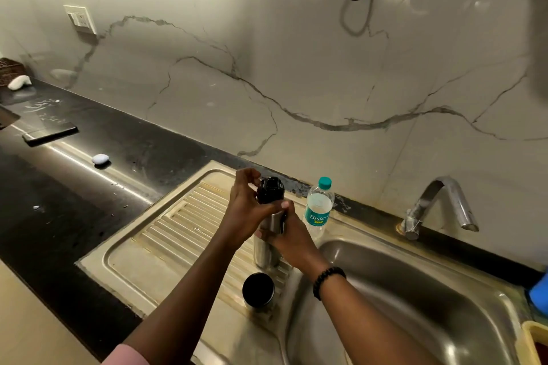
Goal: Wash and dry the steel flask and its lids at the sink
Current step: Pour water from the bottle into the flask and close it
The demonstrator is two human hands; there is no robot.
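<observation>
Centrally, right hand [292,241] grips the steel flask [267,249] steady; left hand [246,207] curls round its black stopper [269,190], likely unscrewing it.

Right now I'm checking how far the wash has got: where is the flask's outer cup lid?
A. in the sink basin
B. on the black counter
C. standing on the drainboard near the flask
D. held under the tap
C: the cup lid stands on the ribbed drainboard, just in front of the flask.
</observation>
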